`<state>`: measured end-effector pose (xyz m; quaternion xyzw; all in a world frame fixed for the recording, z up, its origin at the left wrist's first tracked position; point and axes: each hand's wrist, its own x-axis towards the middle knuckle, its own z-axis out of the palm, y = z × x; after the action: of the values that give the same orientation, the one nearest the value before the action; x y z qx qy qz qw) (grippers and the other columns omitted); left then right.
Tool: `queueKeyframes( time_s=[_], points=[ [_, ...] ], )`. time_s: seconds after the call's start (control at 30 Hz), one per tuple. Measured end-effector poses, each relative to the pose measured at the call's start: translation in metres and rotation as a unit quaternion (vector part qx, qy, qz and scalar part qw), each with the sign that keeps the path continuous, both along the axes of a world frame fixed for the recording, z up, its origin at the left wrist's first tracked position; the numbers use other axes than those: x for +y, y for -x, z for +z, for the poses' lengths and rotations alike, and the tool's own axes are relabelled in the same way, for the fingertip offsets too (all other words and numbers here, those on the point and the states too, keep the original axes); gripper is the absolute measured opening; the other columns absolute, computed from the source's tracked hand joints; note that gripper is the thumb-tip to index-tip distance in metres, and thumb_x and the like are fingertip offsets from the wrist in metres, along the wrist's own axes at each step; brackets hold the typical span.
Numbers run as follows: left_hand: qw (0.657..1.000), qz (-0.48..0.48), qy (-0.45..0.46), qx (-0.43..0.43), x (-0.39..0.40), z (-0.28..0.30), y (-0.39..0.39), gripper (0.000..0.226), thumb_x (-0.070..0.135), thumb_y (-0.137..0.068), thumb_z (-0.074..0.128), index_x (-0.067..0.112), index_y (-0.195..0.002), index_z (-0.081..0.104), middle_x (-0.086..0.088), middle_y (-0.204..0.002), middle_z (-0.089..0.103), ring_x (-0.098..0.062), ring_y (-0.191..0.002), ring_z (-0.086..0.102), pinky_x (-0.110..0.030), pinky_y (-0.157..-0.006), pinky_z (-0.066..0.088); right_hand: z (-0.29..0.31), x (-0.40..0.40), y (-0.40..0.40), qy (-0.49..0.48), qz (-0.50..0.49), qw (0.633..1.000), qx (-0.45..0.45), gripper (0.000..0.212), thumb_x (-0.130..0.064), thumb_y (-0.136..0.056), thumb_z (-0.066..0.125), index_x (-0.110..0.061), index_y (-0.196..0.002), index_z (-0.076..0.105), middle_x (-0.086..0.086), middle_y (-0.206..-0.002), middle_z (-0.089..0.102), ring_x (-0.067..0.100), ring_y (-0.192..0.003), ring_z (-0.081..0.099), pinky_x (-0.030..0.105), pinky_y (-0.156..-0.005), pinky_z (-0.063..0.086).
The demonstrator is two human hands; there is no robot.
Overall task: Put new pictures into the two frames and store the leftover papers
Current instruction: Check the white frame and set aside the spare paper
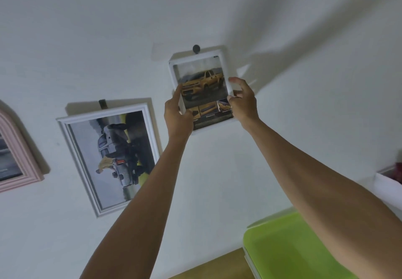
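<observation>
Overhead, wall: a white wall (217, 7) fills most of the view, seen from below at a steep angle.
Arms: two bare forearms rise from the lower edge toward the upper centre of the picture.
Large frame: a white frame (150, 113) hangs left of centre from a dark hook (101, 103), tilted; it holds a picture of a silver pickup truck lying sideways.
Green lid: a bright green lid (293, 250) fills the lower right corner, and the desk (217, 268), a wooden surface, shows just left of it at the bottom edge.
Pink frame: a pink arched frame (24, 154) sits at the far left edge, cut off by the border.
Small frame: a small white frame (174, 70) is in the upper centre, against the wall, its top just under a round dark peg (196, 48); it holds a yellow truck picture (204, 83) whose lower strip sticks out below the frame.
Left hand: the left hand (176, 113) has its grip closed on the small frame's lower left edge, index finger lying up along the side.
Right hand: the right hand (243, 100) has its grip closed on the frame's right edge, fingers curled round it.
White object: a white object (387, 189) with something red behind it shows at the right edge; what it is I cannot tell.
</observation>
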<state>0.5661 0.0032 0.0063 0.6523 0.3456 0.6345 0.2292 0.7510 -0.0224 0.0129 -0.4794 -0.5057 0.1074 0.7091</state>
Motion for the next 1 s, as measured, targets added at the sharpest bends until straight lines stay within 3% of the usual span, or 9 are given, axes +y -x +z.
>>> queueKeyframes(
  time_s=[0.13, 0.27, 0.43, 0.57, 0.67, 0.87, 1.0],
  points=[
    [0.997, -0.049, 0.023, -0.053, -0.007, 0.006, 0.002, 0.078, -0.021, -0.084, 0.049, 0.03, -0.143, 0.053, 0.0, -0.132, 0.061, -0.023, -0.113, 0.063, -0.036, -0.072, 0.064, 0.001, -0.005, 0.0, -0.013, -0.01, 1.0, 0.003, 0.056, 0.008, -0.093, 0.057, -0.029, -0.135, 0.057, -0.014, -0.123, 0.056, 0.015, -0.102, 0.061, 0.021, -0.075, 0.058],
    [0.996, -0.065, 0.01, -0.059, -0.019, 0.005, 0.004, 0.075, -0.018, -0.086, 0.049, 0.031, -0.143, 0.054, 0.0, -0.134, 0.06, -0.025, -0.113, 0.063, -0.042, -0.074, 0.064, 0.002, -0.019, 0.005, -0.029, -0.009, 0.999, 0.033, 0.058, 0.01, -0.092, 0.055, -0.03, -0.133, 0.057, -0.022, -0.113, 0.054, 0.014, -0.099, 0.06, 0.02, -0.065, 0.058],
    [0.989, -0.108, 0.072, -0.066, -0.032, -0.025, 0.027, 0.073, -0.017, -0.089, 0.052, 0.034, -0.141, 0.055, -0.001, -0.133, 0.06, -0.026, -0.111, 0.067, -0.045, -0.076, 0.064, -0.031, -0.04, 0.023, -0.002, 0.007, 0.999, 0.035, 0.064, 0.014, -0.091, 0.049, -0.033, -0.134, 0.058, -0.014, -0.122, 0.056, 0.011, -0.106, 0.058, 0.023, -0.063, 0.06],
    [0.98, -0.12, 0.146, -0.053, -0.054, -0.079, 0.059, 0.07, -0.018, -0.089, 0.055, 0.027, -0.143, 0.055, -0.005, -0.132, 0.058, -0.025, -0.109, 0.066, -0.036, -0.076, 0.063, -0.085, -0.062, 0.049, 0.076, 0.021, 0.996, 0.051, 0.065, 0.011, -0.089, 0.045, -0.036, -0.13, 0.062, -0.006, -0.122, 0.058, 0.01, -0.103, 0.059, 0.021, -0.061, 0.057],
    [0.974, -0.127, 0.186, -0.024, -0.073, -0.133, 0.088, 0.07, -0.016, -0.088, 0.059, 0.026, -0.143, 0.054, -0.004, -0.135, 0.059, -0.024, -0.111, 0.064, -0.041, -0.085, 0.062, -0.133, -0.083, 0.072, 0.147, 0.027, 0.987, 0.066, 0.066, 0.008, -0.086, 0.044, -0.038, -0.131, 0.062, 0.0, -0.117, 0.06, 0.007, -0.085, 0.06, 0.02, -0.056, 0.052],
    [0.961, -0.088, 0.262, 0.019, -0.128, -0.25, 0.155, 0.078, -0.017, -0.077, 0.06, 0.024, -0.143, 0.055, -0.001, -0.133, 0.061, -0.021, -0.117, 0.058, -0.029, -0.088, 0.058, -0.241, -0.137, 0.137, 0.265, 0.044, 0.96, 0.081, 0.065, 0.01, -0.083, 0.04, -0.031, -0.127, 0.064, 0.006, -0.091, 0.055, 0.01, -0.059, 0.053, 0.015, -0.046, 0.043],
    [0.937, -0.071, 0.342, 0.002, -0.166, -0.33, 0.198, 0.078, -0.019, -0.075, 0.056, 0.026, -0.138, 0.06, 0.0, -0.125, 0.065, -0.02, -0.113, 0.059, -0.02, -0.079, 0.057, -0.32, -0.169, 0.182, 0.338, 0.038, 0.936, 0.092, 0.062, 0.007, -0.084, 0.044, -0.034, -0.127, 0.065, 0.007, -0.089, 0.056, 0.012, -0.056, 0.05, 0.015, -0.045, 0.04]
  ],
)
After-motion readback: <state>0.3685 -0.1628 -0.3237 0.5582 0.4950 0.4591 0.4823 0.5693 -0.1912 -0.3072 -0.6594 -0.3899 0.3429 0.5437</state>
